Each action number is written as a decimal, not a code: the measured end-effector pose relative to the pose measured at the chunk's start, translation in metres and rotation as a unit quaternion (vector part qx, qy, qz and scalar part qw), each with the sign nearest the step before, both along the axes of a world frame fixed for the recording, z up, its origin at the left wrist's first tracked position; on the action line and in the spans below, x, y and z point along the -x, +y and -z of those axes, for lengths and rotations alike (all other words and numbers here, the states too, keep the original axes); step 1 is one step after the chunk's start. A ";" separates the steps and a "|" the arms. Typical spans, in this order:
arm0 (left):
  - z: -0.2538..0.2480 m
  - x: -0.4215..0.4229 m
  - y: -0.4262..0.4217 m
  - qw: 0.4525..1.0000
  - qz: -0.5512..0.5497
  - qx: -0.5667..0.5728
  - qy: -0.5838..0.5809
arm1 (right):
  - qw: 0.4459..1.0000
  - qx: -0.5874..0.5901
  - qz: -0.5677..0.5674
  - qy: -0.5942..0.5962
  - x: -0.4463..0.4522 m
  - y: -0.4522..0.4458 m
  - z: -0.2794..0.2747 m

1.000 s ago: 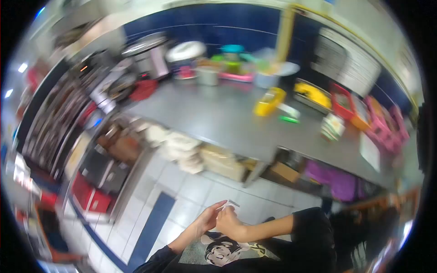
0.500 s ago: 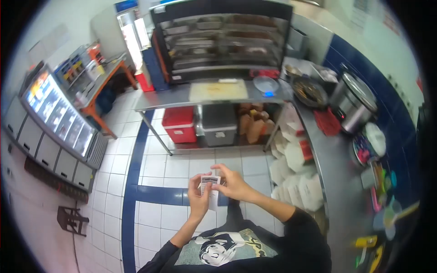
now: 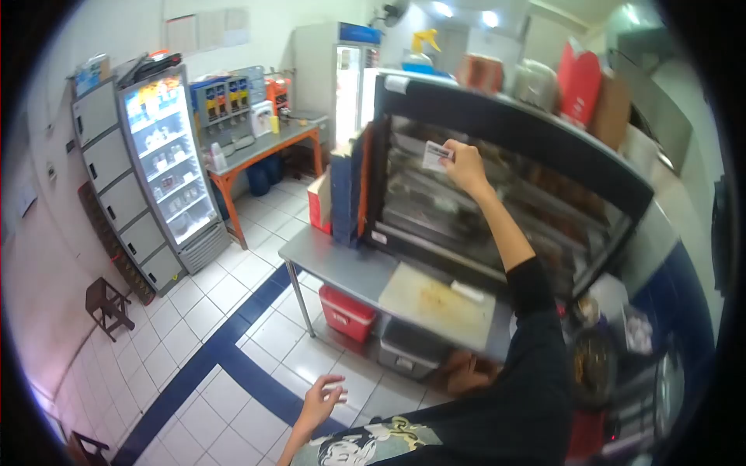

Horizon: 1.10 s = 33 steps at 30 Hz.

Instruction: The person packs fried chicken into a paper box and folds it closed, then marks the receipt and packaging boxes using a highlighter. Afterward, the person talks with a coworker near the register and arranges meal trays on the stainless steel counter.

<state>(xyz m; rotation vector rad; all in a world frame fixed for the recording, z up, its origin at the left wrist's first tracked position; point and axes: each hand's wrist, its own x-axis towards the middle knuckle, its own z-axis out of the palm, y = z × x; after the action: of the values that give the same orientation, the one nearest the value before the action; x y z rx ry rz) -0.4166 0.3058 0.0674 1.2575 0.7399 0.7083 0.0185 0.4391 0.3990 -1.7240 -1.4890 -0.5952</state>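
My right hand (image 3: 466, 168) is raised in front of the glass display cabinet (image 3: 497, 210), its fingers pinching a small white printed label (image 3: 437, 156). Whether the label touches the glass I cannot tell. Low in the view, near my body, my left hand (image 3: 321, 403) has its fingers apart and bent, holding nothing, above the tiled floor. Below the cabinet, a cutting board (image 3: 435, 304) with a white-handled knife (image 3: 467, 291) lies on the metal table (image 3: 334, 260).
A lit drinks fridge (image 3: 172, 159) and grey lockers (image 3: 116, 179) stand at the left, with a small dark stool (image 3: 109, 305). An orange-legged table (image 3: 268, 147) is behind. Red (image 3: 346, 312) and grey (image 3: 408, 349) coolers sit under the metal table. A pan (image 3: 592, 365) is at the right.
The view has swung left and come closer to the cabinet. Both hands were together on the label; my right hand has lifted it up toward the glass, and my left hand has let go.
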 end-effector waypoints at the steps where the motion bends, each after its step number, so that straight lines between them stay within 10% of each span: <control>1: 0.003 -0.008 0.007 1.000 -0.005 0.013 0.003 | 0.999 -0.002 0.040 -0.026 -0.027 0.036 -0.014; 7: 0.041 -0.013 0.019 0.977 -0.164 0.090 0.105 | 0.910 -0.215 0.156 -0.318 -0.101 0.155 -0.078; 11: 0.053 -0.005 0.008 0.958 -0.238 0.110 0.113 | 0.894 -0.308 0.097 -0.312 -0.097 0.167 -0.083; 19: -0.017 -0.012 0.010 0.945 -0.261 0.146 0.129 | 0.909 -0.213 0.031 -0.357 -0.118 0.176 -0.074; 25: -0.171 -0.006 0.012 0.988 0.031 -0.140 0.062 | 0.894 -0.192 0.162 -0.371 -0.113 0.180 -0.074; 27: -0.190 0.002 0.003 0.920 0.313 -0.236 -0.022 | 0.894 -0.214 0.148 -0.364 -0.116 0.185 -0.074; 33: -0.180 0.064 -0.041 0.944 0.274 -0.185 0.014 | 0.896 -0.147 0.224 -0.355 -0.119 0.188 -0.081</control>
<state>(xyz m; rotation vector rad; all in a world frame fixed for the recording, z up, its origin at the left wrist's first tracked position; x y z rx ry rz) -0.4806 0.2648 0.2474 1.7246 0.2503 0.3754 0.1379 0.6266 0.4803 -1.6851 -1.3356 -1.7516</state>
